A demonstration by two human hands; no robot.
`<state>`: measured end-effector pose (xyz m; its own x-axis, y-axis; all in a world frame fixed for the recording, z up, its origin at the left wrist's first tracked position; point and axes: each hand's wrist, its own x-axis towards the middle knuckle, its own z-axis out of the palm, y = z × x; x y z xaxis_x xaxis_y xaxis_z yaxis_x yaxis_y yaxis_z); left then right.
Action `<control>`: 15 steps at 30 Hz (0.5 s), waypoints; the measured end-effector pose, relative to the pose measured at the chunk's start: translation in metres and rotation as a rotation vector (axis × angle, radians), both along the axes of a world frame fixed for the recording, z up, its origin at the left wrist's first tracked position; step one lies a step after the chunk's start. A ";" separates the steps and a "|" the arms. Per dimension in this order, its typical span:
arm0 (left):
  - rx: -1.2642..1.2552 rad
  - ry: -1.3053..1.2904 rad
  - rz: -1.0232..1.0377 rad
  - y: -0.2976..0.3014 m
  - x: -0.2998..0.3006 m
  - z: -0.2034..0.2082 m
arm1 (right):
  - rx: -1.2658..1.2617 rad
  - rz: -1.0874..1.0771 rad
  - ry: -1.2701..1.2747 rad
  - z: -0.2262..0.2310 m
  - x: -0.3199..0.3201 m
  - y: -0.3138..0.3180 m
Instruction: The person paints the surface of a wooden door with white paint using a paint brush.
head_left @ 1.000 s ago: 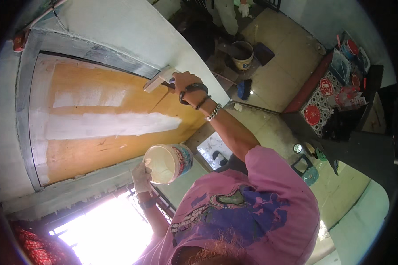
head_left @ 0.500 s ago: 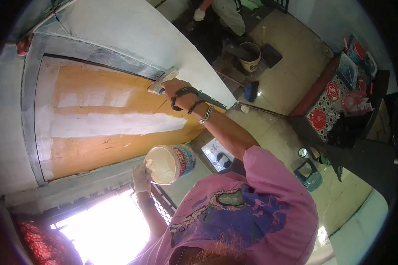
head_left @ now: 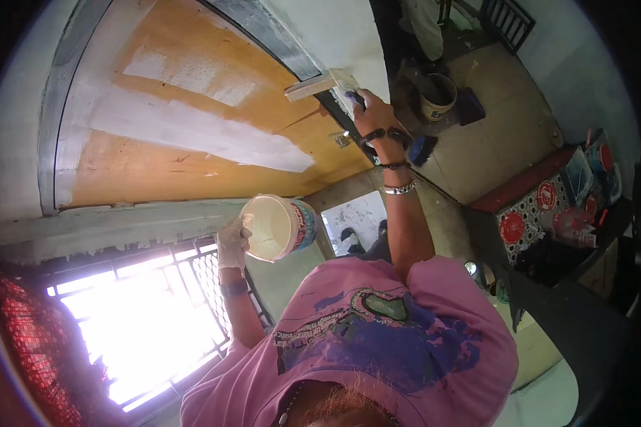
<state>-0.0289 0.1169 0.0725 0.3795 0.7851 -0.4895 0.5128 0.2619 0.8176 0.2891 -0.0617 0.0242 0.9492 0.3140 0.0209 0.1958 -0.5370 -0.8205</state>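
Note:
My right hand [head_left: 377, 121], with bracelets on its wrist, is closed around a flat, pale-headed tool [head_left: 345, 82] that looks like a wide paintbrush. Its head is up against the dark edge of the door frame, beside the orange-brown panel [head_left: 192, 171] with white patches. My left hand [head_left: 232, 242], in a pale glove, grips the rim of a white bucket [head_left: 267, 226]. The bucket tips with its mouth toward the left, and its inside is coated in something whitish. How much it holds I cannot tell.
A barred window [head_left: 157, 327] glares at the lower left beside a red curtain [head_left: 35, 349]. Beyond the doorway a bucket [head_left: 436, 99] and a blue brush head [head_left: 421, 150] stand on the tiled floor. A cluttered table [head_left: 527, 220] stands at the right; another person's leg shows at the top.
My right hand has moved right and slightly up with the tool, off the panel's upper edge. The bucket in my left hand has risen slightly. The whole view has turned.

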 end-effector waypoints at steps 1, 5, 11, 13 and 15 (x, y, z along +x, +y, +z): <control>0.002 -0.001 0.008 0.002 -0.001 0.000 | -0.020 0.021 0.048 0.001 0.003 0.010; -0.020 -0.017 -0.025 0.003 -0.012 0.002 | 0.003 0.130 -0.014 0.001 -0.013 0.028; 0.000 -0.056 -0.028 0.008 -0.027 -0.001 | 0.109 -0.044 0.119 -0.003 -0.019 0.018; -0.032 -0.067 -0.013 0.007 -0.029 -0.001 | 0.120 -0.068 0.094 -0.020 -0.023 0.026; -0.025 0.003 0.023 0.007 -0.027 0.000 | 0.268 -0.214 0.130 -0.040 -0.034 0.046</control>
